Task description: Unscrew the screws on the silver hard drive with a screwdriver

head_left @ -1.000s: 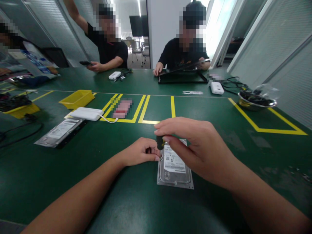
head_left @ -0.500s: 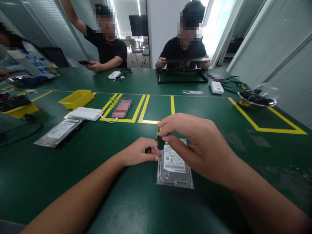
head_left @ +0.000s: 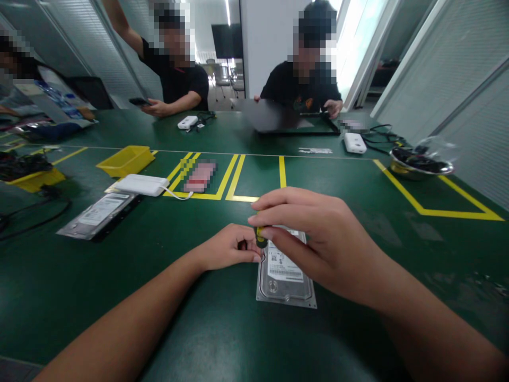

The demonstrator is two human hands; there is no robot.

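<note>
A hard drive (head_left: 284,294) with a white label lies flat on the green table in front of me. My right hand (head_left: 314,233) grips the black and yellow handle of a screwdriver (head_left: 261,237), held upright over the drive's left edge; its tip is hidden. Close against that same edge is my left hand (head_left: 234,246), its fingers curled and pinched near the screwdriver's lower end. Whether those fingers hold the shaft or only the drive's edge, I cannot make out.
To the left lies a second hard drive (head_left: 97,212) beside a white power bank (head_left: 143,184) cabled to a phone (head_left: 201,176). Behind are a yellow bin (head_left: 126,161) and, at right, a metal bowl (head_left: 421,165) of dark parts. Across the table, a person handles a dark panel (head_left: 274,116).
My right hand's fingers have shifted and straightened on the screwdriver handle. My left hand and the drive stay put. The person opposite has lowered and tilted the dark panel to the left.
</note>
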